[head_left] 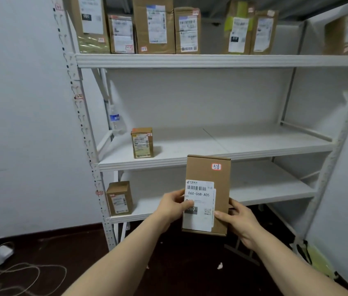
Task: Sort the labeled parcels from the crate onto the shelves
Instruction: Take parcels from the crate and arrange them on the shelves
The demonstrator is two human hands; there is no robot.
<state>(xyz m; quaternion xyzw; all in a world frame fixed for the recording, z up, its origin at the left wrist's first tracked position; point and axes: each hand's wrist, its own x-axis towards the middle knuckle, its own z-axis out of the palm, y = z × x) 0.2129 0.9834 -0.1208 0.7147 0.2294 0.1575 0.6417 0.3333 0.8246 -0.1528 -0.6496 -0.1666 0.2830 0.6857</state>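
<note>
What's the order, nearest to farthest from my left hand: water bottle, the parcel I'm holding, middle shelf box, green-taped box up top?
From the left hand:
1. held parcel, in its grip.
2. small box, middle shelf, left.
3. water bottle, behind it, back left.
4. green-taped box, top shelf, right.

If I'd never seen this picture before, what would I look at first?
The brown parcel held up front and centre, with the left hand and right hand gripping it. Behind it, the top shelf is crowded with labelled boxes, while the middle shelf holds just one small box and a water bottle.
</note>
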